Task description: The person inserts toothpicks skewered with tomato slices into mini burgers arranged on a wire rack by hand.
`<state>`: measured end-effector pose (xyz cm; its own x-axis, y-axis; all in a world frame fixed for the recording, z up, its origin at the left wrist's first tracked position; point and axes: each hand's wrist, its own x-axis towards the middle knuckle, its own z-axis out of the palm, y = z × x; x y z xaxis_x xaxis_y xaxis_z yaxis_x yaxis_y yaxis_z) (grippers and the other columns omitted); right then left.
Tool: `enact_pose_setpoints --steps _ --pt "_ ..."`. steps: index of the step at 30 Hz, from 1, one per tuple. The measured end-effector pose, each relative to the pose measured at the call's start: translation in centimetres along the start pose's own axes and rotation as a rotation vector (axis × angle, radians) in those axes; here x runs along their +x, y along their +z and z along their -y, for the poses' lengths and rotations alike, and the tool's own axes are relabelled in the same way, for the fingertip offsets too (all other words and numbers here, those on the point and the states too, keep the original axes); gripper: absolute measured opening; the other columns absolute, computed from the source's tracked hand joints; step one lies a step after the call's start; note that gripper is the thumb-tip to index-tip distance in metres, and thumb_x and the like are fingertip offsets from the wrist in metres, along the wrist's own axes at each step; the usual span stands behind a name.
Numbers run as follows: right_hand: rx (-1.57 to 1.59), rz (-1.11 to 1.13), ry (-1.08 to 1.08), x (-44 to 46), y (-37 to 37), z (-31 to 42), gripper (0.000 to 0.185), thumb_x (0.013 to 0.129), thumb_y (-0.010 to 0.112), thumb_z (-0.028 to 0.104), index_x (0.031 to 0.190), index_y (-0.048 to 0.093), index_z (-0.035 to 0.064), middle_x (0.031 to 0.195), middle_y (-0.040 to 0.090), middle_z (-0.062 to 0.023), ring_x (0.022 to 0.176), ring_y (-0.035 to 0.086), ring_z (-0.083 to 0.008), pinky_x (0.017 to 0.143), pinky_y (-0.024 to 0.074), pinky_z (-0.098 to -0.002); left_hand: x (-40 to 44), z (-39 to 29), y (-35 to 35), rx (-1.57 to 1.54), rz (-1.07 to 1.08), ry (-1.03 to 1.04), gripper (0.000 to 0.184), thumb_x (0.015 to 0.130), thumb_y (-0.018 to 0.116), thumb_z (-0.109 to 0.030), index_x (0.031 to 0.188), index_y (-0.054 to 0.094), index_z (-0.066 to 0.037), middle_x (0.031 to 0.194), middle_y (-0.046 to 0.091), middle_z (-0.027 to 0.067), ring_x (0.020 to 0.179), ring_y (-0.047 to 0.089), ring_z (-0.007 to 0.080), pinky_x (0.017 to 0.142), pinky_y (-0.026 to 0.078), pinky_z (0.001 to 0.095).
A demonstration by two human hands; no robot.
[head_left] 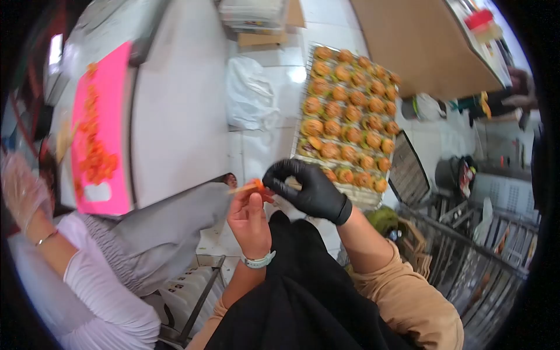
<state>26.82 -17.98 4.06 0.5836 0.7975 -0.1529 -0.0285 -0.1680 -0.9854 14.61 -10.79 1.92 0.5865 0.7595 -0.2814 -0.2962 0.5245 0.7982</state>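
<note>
1. Stick (236,189), one, pale and thin. We found it at the left hand (249,224), just beyond the near left corner of the tray (356,194) as we saw it, with an orange piece (256,185) at its inner end.
2. Left grip, bare, watch (258,261) at the wrist. It was narrow, thumb and fingers closed on the stick.
3. Right grip, the right hand (309,192) in a black glove. Thumb and forefinger curved towards each other beside the orange piece; we could not tell whether they touched it.
4. Handling, stick. We judged it very light and fairly stiff, yet slim enough to snap or roll under a sideways push. Its bare length seemed the best hold, pinched between thumb and fingertip.
5. Handling, orange piece. We judged it light, moist and somewhat slippery, liable to split if squeezed. Its sides seemed the place to take it, with light pressure.
6. Small filled buns (332,109), many, in rows on the tray. We rated them soft, light and easily crushed or toppled.
7. Pink board (121,116) with orange bits (98,160), on the bench (181,105) left of the tray.
8. Co-worker's hand (26,192), clear-gloved, left of the tray beyond the pink board.
</note>
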Motion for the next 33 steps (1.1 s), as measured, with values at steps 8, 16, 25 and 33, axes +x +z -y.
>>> enact_pose_setpoints --steps 8,16,25,33 --pt "0.094 -0.484 0.204 -14.6 -6.1 -8.3 0.016 0.086 0.066 0.006 0.1 0.065 0.0003 0.096 0.065 -0.0071 0.09 0.06 -0.0143 0.082 0.0477 -0.0289 -7.5 11.4 4.4 -0.031 0.113 -0.419 0.015 0.092 0.061 -0.011 0.101 0.065 0.0 0.095 0.068 0.0078 0.078 0.06 0.012 0.071 0.048 0.0255" --pt "0.229 -0.853 0.269 -22.6 -10.7 -16.5 0.012 0.087 0.063 0.005 0.097 0.064 -0.0012 0.093 0.066 -0.0079 0.088 0.061 -0.0138 0.08 0.0483 -0.0281 -10.9 21.0 6.8 0.329 0.342 -0.637 0.025 0.088 0.067 -0.017 0.107 0.064 0.0 0.096 0.066 0.004 0.082 0.057 0.0095 0.069 0.041 0.0221" --pt "-0.642 -0.87 0.164 -21.5 -17.3 -22.3 0.011 0.08 0.064 0.007 0.09 0.061 0.0042 0.086 0.063 -0.0153 0.083 0.061 -0.0339 0.075 0.0484 -0.0409 -3.5 30.6 5.6 1.508 0.897 0.479 0.042 0.072 0.072 -0.033 0.111 0.061 -0.021 0.114 0.062 -0.0012 0.115 0.048 0.0232 0.092 0.025 0.0541" --pt "-0.842 -0.689 0.163 -19.0 -17.8 -23.3 0.012 0.078 0.066 0.008 0.087 0.059 0.0043 0.085 0.062 -0.0147 0.079 0.06 -0.0346 0.071 0.0479 -0.042 -3.2 32.3 5.2 1.544 0.93 0.462 0.033 0.074 0.073 -0.034 0.105 0.067 -0.026 0.113 0.064 -0.0063 0.112 0.05 0.0216 0.089 0.025 0.0494"
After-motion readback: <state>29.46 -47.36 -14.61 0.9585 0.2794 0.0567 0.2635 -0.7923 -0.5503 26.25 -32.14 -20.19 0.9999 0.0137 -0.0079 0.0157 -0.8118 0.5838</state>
